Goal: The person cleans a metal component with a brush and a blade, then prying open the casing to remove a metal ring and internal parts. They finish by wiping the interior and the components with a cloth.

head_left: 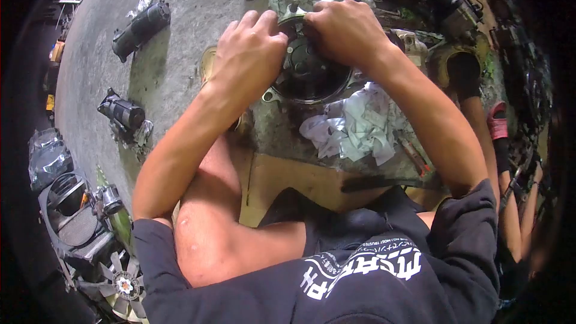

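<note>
A round dark metal machine part (309, 75) with mounting lugs lies on a dirty work surface (282, 135) in front of me. My left hand (249, 54) presses down on its left rim, fingers curled over the edge. My right hand (345, 30) grips the top of the part, fingers closed around a small metal piece there. The two hands almost touch above the part. What the fingertips pinch is hidden.
A crumpled white rag (357, 126) lies right of the part, with a red-handled tool (417, 159) beside it. Two black cylindrical motors (141, 27) (123, 111) sit on the concrete floor at left. A radiator fan (123, 285) and more parts are lower left. Another person's legs (510, 204) are at right.
</note>
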A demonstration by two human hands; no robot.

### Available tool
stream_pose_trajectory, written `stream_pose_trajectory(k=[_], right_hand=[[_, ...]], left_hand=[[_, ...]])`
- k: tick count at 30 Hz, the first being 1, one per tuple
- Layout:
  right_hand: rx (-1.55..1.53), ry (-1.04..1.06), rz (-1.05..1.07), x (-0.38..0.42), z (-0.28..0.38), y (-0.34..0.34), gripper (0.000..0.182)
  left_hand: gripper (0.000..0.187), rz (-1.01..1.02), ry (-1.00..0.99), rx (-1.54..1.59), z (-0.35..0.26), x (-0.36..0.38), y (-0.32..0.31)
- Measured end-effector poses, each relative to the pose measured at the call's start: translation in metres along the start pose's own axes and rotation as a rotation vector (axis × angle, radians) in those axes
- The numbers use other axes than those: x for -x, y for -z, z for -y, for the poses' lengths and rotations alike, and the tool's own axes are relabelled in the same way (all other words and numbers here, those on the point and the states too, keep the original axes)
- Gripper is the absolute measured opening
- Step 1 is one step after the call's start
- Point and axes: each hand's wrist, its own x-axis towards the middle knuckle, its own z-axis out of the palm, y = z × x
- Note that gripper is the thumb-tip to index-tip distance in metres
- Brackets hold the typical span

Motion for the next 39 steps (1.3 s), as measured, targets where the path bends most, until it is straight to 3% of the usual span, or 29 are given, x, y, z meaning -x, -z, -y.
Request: stream_pose_trajectory(k=[4,11,14,17,20,22,26,33,37,39], right_hand=[[-0.104,-0.014,-0.045,0.007,-0.007,0.006,0.015],[-0.257,-0.073,-0.063,0.042,0.0,0.035,0.016],[-0.497,-0.118,-0.156,0.072,0.004,0.054,0.015],[-0.626,-0.242,-0.189,0.111,0.0,0.076,0.013],[-0.649,-0.399,-0.215,0.152,-0.005,0.088,0.01],[-0.639,-0.507,-0.184,0.177,-0.009,0.09,0.01],[-0.699,-0.648,-0.137,0.22,-0.011,0.081,0.008],[-0.691,-0.778,-0.025,0.256,-0.005,0.071,0.013],[-0.699,-0.714,-0.072,0.262,0.003,0.056,0.015],[-0.731,-0.814,0.058,0.263,0.002,0.055,0.021]], left_hand=[[0.022,0.014,0.064,0.152,0.011,0.007,0.003],[0.024,0.019,0.019,0.049,0.007,0.002,-0.002],[0.025,0.078,0.053,-0.005,0.005,0.002,-0.001],[0.028,0.078,0.021,0.007,0.004,0.006,0.002],[0.016,-0.014,0.061,0.284,0.009,0.009,0.008],[0.029,-0.045,0.083,0.285,0.016,0.011,0.017],[0.03,0.023,0.106,0.314,0.014,0.015,0.029],[0.041,0.088,0.006,0.277,0.007,0.02,0.018],[0.034,0.043,-0.116,0.38,-0.009,0.005,0.03],[0.034,0.093,-0.194,0.389,-0.018,0.001,0.031]])
